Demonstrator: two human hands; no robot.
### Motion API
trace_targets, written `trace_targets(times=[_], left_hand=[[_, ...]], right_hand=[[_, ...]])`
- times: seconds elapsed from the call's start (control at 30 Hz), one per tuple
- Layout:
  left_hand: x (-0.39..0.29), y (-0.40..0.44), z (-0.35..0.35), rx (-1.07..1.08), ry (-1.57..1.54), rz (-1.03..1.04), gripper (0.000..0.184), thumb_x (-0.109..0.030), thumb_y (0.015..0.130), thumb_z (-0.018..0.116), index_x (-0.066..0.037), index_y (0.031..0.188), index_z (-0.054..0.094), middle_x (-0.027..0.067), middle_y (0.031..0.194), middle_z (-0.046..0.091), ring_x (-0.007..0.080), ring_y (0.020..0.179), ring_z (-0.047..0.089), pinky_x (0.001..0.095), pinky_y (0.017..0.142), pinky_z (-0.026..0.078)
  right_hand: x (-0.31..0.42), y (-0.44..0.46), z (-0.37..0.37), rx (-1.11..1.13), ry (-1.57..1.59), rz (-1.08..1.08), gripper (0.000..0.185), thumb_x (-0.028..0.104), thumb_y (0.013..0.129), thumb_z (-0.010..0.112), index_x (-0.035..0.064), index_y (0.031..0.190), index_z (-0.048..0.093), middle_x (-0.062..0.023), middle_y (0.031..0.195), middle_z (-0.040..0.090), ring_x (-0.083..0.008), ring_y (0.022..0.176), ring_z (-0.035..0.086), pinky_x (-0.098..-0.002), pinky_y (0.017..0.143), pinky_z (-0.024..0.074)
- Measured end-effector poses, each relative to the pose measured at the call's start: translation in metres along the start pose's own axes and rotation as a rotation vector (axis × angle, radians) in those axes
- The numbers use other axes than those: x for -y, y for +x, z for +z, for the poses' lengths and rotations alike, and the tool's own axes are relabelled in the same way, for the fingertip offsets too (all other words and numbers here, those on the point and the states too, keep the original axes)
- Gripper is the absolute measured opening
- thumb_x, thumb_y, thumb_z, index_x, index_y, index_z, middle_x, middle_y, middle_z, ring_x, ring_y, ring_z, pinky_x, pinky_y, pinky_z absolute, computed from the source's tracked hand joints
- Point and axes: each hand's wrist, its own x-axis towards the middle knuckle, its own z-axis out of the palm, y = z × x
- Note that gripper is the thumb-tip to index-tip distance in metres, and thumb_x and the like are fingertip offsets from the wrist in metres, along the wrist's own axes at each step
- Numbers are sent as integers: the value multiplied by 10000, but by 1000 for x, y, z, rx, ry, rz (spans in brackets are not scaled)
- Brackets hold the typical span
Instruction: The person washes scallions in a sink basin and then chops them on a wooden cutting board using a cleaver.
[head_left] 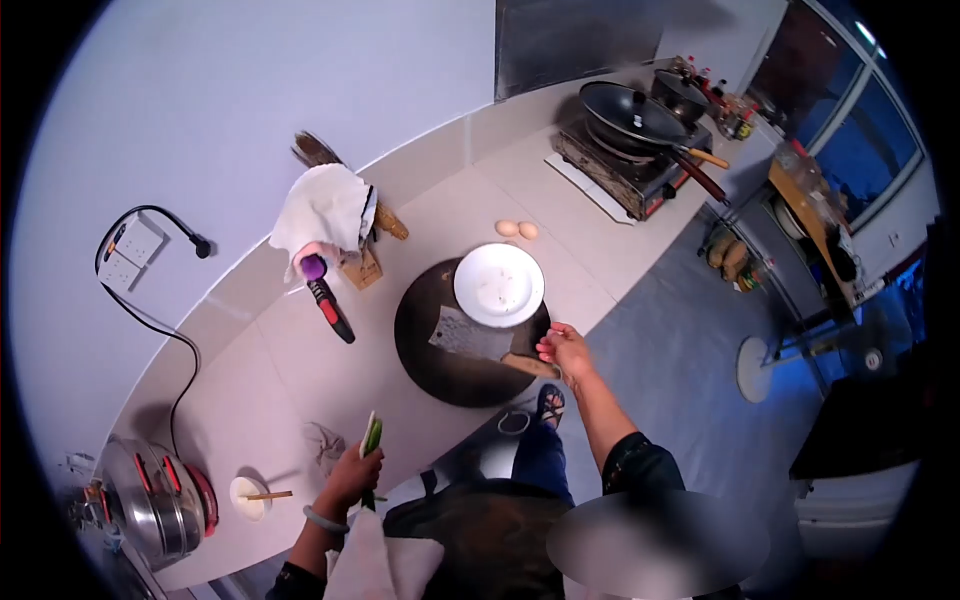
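In the head view my left hand [355,474] is closed around green onion stalks [372,438] at the counter's front edge. My right hand [567,353] is beside the right edge of a dark round chopping board [430,375], its fingers loosely curled and apart, with nothing visible in them. Just below those fingers is the wooden handle of a cleaver [470,335], whose broad blade lies flat on the board. A white bowl [499,286] with small specks inside rests on the board's far side, partly over the blade.
Two brown eggs [517,229] lie beyond the board. A lidded wok [635,115] stands on a gas stove [620,170]. To the left are a red-and-black lighter [330,312], a white cloth [325,208], a small cup [249,497] with chopsticks and a steel steamer [155,503].
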Motion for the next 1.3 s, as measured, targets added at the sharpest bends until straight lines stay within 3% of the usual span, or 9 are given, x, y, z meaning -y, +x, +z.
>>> trace_targets(times=[0.2,0.4,0.63,0.73,0.8,0.87,0.97,1.3], left_hand=[[-16,16,64,-249,-122,-50,116,-186,900,522,-83,871,476,-18,582,423,88,434,392,249,380,322],[-29,21,145,-353,-142,-81,126,-184,908,519,-71,861,489,-8,593,451,99,459,431,257,407,363],[-36,14,182,-522,-91,-102,148,-189,910,532,-68,831,498,-10,599,484,93,483,450,269,435,378],[-32,24,176,-557,52,-46,155,-175,904,533,-41,836,495,46,585,483,133,516,480,325,480,403],[-33,33,172,-604,264,57,183,-182,898,545,-16,849,485,140,612,484,227,572,515,383,554,419],[-47,42,171,-638,373,124,200,-188,896,554,-6,865,476,209,672,490,340,634,511,421,608,421],[-72,53,172,-636,350,112,200,-185,897,553,-4,865,475,237,729,525,412,689,495,426,630,424],[-100,109,163,-725,475,294,231,-195,894,562,8,864,457,263,776,554,461,781,534,474,646,427]], right_hand=[[-5,94,12,247,81,141,237,195,929,500,52,1118,495,-92,948,599,-196,764,624,-312,622,552],[6,119,2,393,76,172,230,142,896,488,25,1092,518,-90,974,602,-211,785,623,-333,627,561],[41,155,-97,397,156,100,305,156,889,512,37,1170,492,-102,994,607,-228,831,627,-360,670,560],[68,181,-137,321,213,51,319,143,908,492,34,1207,460,-110,1031,594,-227,853,619,-356,662,560],[80,198,-152,180,164,70,322,116,916,478,31,1225,447,-116,1068,577,-222,862,609,-356,678,557],[87,212,-160,185,203,41,293,93,922,463,42,1211,471,-102,1095,570,-218,908,597,-357,708,548],[91,224,-155,158,267,44,277,75,917,478,43,1191,487,-94,1087,573,-211,918,591,-353,728,545],[78,238,-145,50,310,57,193,109,916,529,28,1091,523,-101,990,601,-200,841,606,-341,747,559]])
